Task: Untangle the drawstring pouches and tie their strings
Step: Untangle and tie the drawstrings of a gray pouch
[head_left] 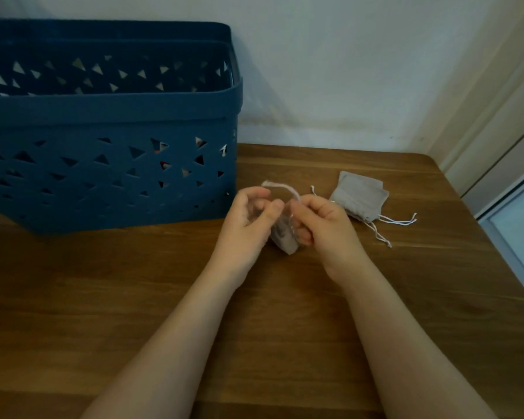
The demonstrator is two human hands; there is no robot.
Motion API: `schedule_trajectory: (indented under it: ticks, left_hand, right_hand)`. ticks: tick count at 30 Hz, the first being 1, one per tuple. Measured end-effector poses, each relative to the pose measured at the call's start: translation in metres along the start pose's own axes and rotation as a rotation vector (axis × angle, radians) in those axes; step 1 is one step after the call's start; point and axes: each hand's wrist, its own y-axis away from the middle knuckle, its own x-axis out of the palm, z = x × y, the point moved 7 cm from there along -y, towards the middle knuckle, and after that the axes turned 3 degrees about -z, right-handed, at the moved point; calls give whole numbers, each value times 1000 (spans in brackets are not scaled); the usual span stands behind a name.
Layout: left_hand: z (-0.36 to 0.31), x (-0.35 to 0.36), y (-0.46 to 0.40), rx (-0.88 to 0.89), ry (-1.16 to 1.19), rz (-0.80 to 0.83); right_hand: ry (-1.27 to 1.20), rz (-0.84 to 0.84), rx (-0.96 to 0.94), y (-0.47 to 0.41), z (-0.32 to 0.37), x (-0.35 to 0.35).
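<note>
Head view: both hands, the left hand (250,217) and right hand (321,220), pinch a small grey pouch (283,237) and its string (280,188) above the table (164,297); soft, light cloth, likely best held by the cord; another pouch (359,196) lies nearby.

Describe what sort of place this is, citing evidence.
Probably a home room corner: a wooden table against a plain wall, and a blue plastic storage basket.

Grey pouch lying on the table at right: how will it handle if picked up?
The grey pouch lies flat and creased, so probably floppy and light. Its loose white strings trail over the table and would likely dangle or snag.
</note>
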Motion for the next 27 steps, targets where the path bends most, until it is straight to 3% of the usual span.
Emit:
schedule_trajectory:
  ticks: [3,5,9,11,15,18,22,27]
  left_hand:
    - [0,6,-1,130,-371,69]
    - [-4,12,1,257,-546,102]
    - [-7,14,3,359,-614,94]
    - [-5,11,1,326,-548,82]
    - [9,12,3,-71,9,123]
    - [14,19,7,-230,212,205]
    - [15,18,7,-217,-162,136]
    - [2,30,9,144,-772,143]
  right_hand:
    - [-224,35,52,0,1,-1]
    - [-184,64,42,1,3,1]
    - [-65,103,24,1,3,2]
    - [-69,115,14,1,5,2]
    - [-161,25,33,-1,3,-5]
    - [-237,-77,61,-3,0,-14]
    - [-334,-145,29,-2,6,-21]
    - [-293,0,-135,3,23,-12]
